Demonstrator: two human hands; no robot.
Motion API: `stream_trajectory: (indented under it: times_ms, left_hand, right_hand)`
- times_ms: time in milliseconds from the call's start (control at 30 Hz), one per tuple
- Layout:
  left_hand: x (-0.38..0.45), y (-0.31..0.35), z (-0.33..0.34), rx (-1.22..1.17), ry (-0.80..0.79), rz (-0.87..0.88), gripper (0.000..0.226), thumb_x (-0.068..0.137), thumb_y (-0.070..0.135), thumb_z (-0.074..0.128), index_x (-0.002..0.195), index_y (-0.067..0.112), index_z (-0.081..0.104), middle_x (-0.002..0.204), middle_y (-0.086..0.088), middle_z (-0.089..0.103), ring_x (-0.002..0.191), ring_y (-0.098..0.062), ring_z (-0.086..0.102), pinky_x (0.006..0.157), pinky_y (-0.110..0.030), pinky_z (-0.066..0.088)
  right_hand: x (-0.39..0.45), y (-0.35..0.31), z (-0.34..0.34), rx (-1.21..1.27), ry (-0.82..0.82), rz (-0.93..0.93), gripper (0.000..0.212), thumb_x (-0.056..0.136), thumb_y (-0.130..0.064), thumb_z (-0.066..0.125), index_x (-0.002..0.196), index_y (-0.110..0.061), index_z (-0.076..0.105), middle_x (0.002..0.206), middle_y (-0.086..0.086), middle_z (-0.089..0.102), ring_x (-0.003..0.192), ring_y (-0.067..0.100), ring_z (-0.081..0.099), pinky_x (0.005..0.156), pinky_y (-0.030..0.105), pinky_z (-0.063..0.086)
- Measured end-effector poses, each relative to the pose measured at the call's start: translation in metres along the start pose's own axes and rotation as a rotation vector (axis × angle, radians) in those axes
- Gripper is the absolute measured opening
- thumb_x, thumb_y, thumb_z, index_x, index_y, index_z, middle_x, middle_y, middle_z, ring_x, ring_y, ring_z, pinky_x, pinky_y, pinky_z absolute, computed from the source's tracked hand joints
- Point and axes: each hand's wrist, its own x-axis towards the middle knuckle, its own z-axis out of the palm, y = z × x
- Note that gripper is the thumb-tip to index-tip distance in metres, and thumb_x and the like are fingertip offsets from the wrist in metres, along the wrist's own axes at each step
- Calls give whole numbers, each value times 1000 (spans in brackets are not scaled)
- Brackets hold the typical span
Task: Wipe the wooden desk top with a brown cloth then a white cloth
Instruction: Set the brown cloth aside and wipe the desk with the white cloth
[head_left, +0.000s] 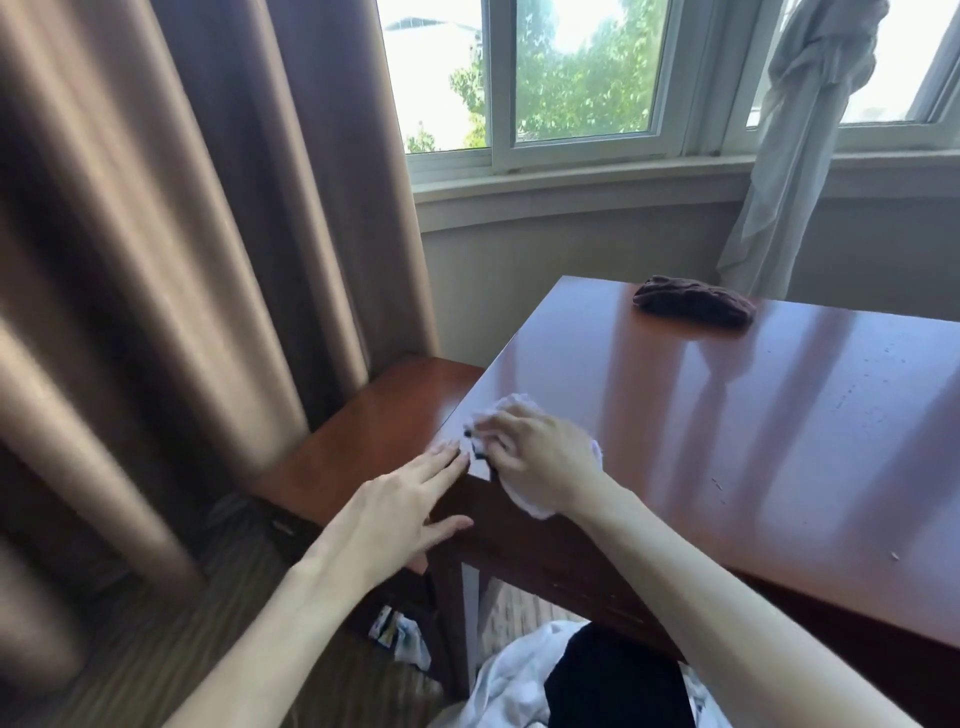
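The glossy reddish wooden desk top (753, 415) fills the right half of the view. My right hand (540, 457) presses a crumpled white cloth (511, 404) onto the desk's near left corner, fingers curled over it. Just left of that corner, my left hand (405, 499) is spread with straight fingers, its fingertips touching the desk edge beside the cloth. A dark brown cloth (693, 301) lies bunched at the desk's far edge, apart from both hands.
A lower wooden side table (374, 436) stands against the desk's left side. Heavy brown curtains (182, 234) hang at left; a knotted pale curtain (800, 130) hangs by the window behind the desk. White and dark fabric (545, 675) lies below the desk's front edge.
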Motion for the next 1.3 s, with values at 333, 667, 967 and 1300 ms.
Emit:
stream_trajectory:
  times_ms: [333,667,967,1300]
  left_hand:
    - [23,12,-18,103,146,-88,54,91,74,39,99,36,77,105,18,74,96,-7,71,68,-31,60]
    - [57,72,29,-21,9,-312,60,99,60,20,154,40,35,165,-4,28,154,-24,16,124,-44,10]
    - [94,84,19,20,-68,-345,54,96,60,29,141,38,51,150,-5,46,142,-26,36,117,-47,23]
    - [196,57,33,-106,-205,-210,54,103,52,37,154,34,37,162,-7,29,151,-24,23,121,-40,19]
  right_hand:
    - [-55,18,-19,35,31,58,38,97,-39,47,127,-59,57,139,-34,51,121,-2,52,88,29,48]
    - [-103,59,-56,-47,162,406,40,99,-34,46,132,-54,56,142,-33,46,123,-7,45,93,28,41]
    - [-96,85,-73,26,15,305,43,95,-36,44,130,-59,53,144,-34,46,135,-2,44,103,32,44]
    - [-7,142,-68,-36,137,589,43,93,-39,39,128,-44,62,138,-15,59,124,18,57,100,38,47]
